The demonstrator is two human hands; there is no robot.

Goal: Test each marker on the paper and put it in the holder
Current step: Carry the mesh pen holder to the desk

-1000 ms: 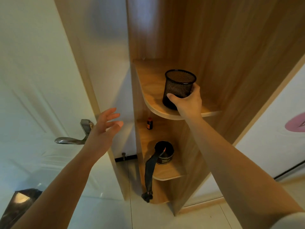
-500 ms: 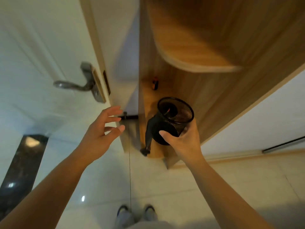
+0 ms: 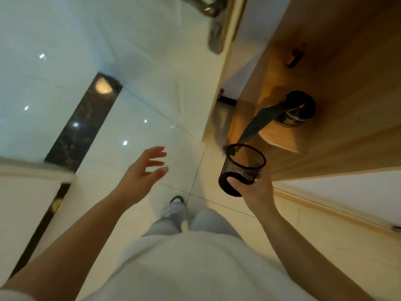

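Observation:
My right hand (image 3: 258, 190) grips a black wire-mesh holder (image 3: 243, 168) by its lower wall, thumb across the front. The holder stands upright in the air over the floor and looks empty inside. My left hand (image 3: 141, 177) hovers to its left with fingers spread and relaxed, holding nothing. No markers or paper are in view.
A wooden corner shelf unit (image 3: 338, 88) stands at the upper right, with a dark tin (image 3: 297, 111) and a hanging strap on a lower shelf and a small bottle (image 3: 296, 55) above. A white door with a metal handle (image 3: 213, 22) is at the top. Glossy tiled floor (image 3: 121, 127) lies below me.
The holder came off the upper shelf and moved down toward my waist in my right hand. My view tipped down to the floor and my legs.

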